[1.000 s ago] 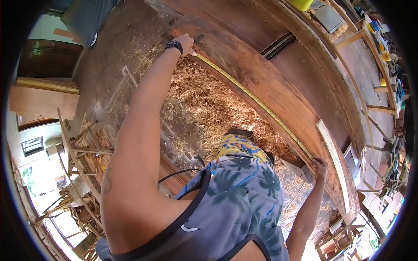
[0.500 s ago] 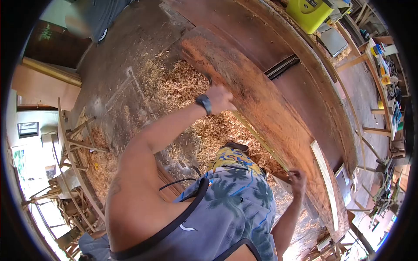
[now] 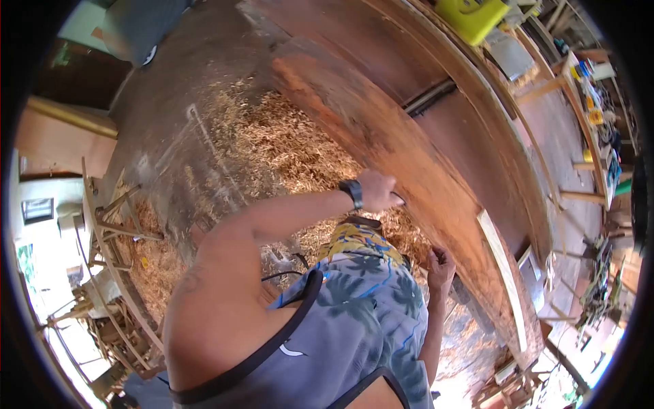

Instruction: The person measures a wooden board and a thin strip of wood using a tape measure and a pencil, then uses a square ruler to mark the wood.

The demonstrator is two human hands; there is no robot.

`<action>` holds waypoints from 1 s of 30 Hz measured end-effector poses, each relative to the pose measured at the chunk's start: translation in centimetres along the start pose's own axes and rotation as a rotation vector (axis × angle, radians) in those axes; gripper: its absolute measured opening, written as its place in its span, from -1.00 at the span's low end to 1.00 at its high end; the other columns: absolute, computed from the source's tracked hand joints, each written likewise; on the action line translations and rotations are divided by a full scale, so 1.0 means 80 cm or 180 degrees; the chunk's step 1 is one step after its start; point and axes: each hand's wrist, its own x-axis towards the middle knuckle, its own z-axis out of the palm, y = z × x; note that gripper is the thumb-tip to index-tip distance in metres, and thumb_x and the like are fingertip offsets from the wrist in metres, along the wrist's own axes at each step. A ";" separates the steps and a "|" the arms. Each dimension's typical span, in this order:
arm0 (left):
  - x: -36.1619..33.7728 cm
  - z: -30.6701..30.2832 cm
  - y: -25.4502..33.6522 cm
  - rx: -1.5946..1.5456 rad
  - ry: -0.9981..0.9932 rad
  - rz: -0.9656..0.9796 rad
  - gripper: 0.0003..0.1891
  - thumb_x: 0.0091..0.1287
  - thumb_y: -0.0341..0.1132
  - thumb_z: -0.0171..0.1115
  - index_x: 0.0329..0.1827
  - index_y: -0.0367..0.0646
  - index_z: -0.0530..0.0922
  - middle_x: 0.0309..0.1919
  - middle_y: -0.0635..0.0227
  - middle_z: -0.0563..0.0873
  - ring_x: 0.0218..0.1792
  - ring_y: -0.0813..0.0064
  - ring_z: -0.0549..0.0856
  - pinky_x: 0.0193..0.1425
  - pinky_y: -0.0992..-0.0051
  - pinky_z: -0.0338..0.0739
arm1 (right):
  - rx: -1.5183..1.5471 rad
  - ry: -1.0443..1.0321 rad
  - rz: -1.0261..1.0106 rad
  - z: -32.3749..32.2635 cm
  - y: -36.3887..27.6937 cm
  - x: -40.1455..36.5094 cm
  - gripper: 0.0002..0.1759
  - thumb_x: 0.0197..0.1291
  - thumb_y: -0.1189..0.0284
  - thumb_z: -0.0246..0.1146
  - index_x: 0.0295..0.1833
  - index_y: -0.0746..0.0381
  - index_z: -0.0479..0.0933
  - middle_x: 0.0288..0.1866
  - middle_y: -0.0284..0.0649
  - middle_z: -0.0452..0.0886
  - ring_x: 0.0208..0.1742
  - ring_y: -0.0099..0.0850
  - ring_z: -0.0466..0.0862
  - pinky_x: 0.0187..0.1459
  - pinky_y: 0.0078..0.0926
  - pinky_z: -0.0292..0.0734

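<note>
My left hand [image 3: 378,191], with a dark band on its wrist, is closed at the inner edge of a long reddish-brown wooden plank [image 3: 409,160]. Something small and dark shows at its fingertips, too small to name. To its lower right, my right hand [image 3: 441,266] has its fingers curled close to the same edge; whatever is in it is dark and hidden by the fingers. A pale, narrow wood strip [image 3: 503,276] lies along the right part of the plank. No yellow measuring tape can be seen now.
Wood shavings [image 3: 293,146] cover the floor beside the plank. Behind it runs a long curved wooden piece [image 3: 501,116]. A yellow-green container [image 3: 470,19] is at the top right. Wooden frames [image 3: 129,232] stand at the left, and a bench with bottles [image 3: 591,112] is at the right.
My left hand has moved right and down along the plank, closer to my right hand. My right hand has shifted slightly left and up. The yellow tape stretched between them is gone from view.
</note>
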 end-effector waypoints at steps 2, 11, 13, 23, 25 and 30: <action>-0.001 0.000 -0.013 -0.0846 -0.0658 -0.0605 -0.49 0.34 0.16 0.30 -0.25 -0.21 0.69 -0.29 -0.01 0.77 -0.20 0.14 0.77 -0.11 0.16 0.61 | -0.0286 0.0206 -0.0049 -0.016 0.005 -0.014 -0.76 0.33 0.46 0.35 0.02 0.37 0.68 -0.24 -0.21 0.75 -0.22 -0.54 0.68 -0.17 -0.58 0.57; -0.008 0.103 0.025 -0.2420 -0.1606 -0.0691 -0.65 0.53 -0.07 0.15 -0.11 -0.16 0.74 -0.26 0.15 0.77 -0.14 0.17 0.75 -0.02 0.24 0.62 | -0.0521 0.0563 0.0498 -0.014 0.036 -0.066 -0.68 0.27 0.31 0.39 0.03 0.29 0.72 -0.11 -0.04 0.80 -0.06 -0.26 0.81 -0.01 -0.37 0.65; 0.008 0.140 0.002 -0.1931 -0.1483 0.0269 -0.68 0.41 -0.11 0.29 -0.05 -0.20 0.72 -0.24 0.15 0.76 -0.17 0.27 0.73 -0.05 0.31 0.62 | -0.0774 0.0520 0.0877 -0.003 0.019 -0.073 -0.66 0.25 0.28 0.39 0.04 0.25 0.72 -0.08 -0.03 0.80 -0.01 -0.21 0.80 0.06 -0.31 0.65; 0.034 0.165 0.130 -0.1349 -0.2135 0.0371 -0.74 0.44 -0.19 0.27 -0.15 -0.26 0.68 -0.28 0.13 0.77 -0.24 0.32 0.72 -0.05 0.31 0.59 | -0.0542 0.0699 0.1134 -0.006 0.062 -0.108 -0.69 0.19 0.23 0.37 -0.02 0.14 0.74 -0.16 0.15 0.74 -0.07 0.09 0.74 0.04 -0.04 0.62; 0.037 0.170 0.152 -0.1036 -0.2179 0.0749 -0.72 0.41 -0.15 0.28 -0.12 -0.23 0.69 -0.24 0.05 0.78 -0.21 0.18 0.75 -0.05 0.28 0.61 | -0.0577 0.0772 0.1289 -0.009 0.066 -0.116 -0.68 0.18 0.22 0.35 -0.01 0.14 0.74 -0.16 0.19 0.73 -0.07 0.10 0.74 0.06 -0.02 0.61; 0.036 0.187 0.210 -0.0603 -0.2531 0.0789 -0.68 0.37 -0.11 0.33 -0.08 -0.22 0.70 -0.21 0.10 0.78 -0.19 0.24 0.75 -0.02 0.29 0.60 | -0.0481 0.0774 0.1185 -0.006 0.102 -0.139 -0.67 0.21 0.23 0.28 -0.01 0.16 0.73 -0.15 0.18 0.73 -0.07 0.11 0.73 0.07 0.02 0.61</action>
